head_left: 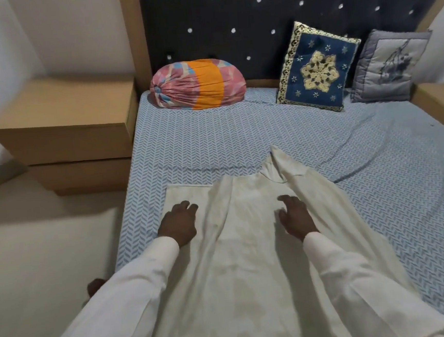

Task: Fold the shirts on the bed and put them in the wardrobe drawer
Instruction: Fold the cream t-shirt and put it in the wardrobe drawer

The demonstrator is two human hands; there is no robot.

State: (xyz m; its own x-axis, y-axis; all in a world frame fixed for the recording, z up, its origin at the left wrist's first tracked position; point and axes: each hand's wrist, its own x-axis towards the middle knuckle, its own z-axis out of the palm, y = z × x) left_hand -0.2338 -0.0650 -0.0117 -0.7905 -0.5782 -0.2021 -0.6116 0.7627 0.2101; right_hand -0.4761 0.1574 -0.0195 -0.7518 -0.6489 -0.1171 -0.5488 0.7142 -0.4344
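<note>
On the bed [320, 138], both the left hand [177, 224] and right hand [295, 217] rest on the cream shirt [238, 247], fingers loosely spread, gripping nothing.

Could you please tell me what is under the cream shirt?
The shirt lies on the blue sheet, which shows round it. The left hand and right hand rest on top. Anything else beneath is hidden by the cloth.
</note>
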